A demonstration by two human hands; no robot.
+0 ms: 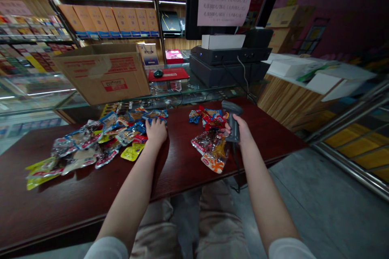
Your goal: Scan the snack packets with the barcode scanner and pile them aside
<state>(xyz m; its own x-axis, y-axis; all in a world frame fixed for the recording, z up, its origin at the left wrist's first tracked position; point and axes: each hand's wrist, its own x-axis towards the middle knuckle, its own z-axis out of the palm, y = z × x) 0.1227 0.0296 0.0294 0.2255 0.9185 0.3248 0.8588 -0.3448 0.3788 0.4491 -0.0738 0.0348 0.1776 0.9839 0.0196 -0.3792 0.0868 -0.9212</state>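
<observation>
Wrapped firmly around the grip of a dark grey handheld scanner (233,129) with the right hand (242,130), fingertips showing on the left side of the grip. Held upright above the table, scanner head uppermost.

Placed left of the scanner, palm down with fingers bent and slightly spread: left hand (156,131), at the right end of a large heap of packets (86,143), over blue-edged wrappings. Undersides of these fingers hidden; cannot tell a pinch from mere contact.

Noted in the heap, left of the scanner: clear, silver, blue and yellow wrappings, overlapping. Found at its near edge: a yellow packet (132,152).

Found just left of the scanner: a smaller group of packets (212,139), red and blue at the far side, clear and orange-and-white at the near side.

Below the scanner: dark red-brown table (179,166). Hanging from the scanner past the near edge: black cord (236,164).

Beyond the scanner: black till unit (225,71), then a monitor bearing a printed sheet (223,0).

Beyond and left of the scanner: cardboard box (105,73) with red print, red mat (178,74) with dark mouse (158,73), shelved orange-and-blue boxes (112,20).

Right of the scanner: wood-grain counter (290,99) and metal rail (349,169).
</observation>
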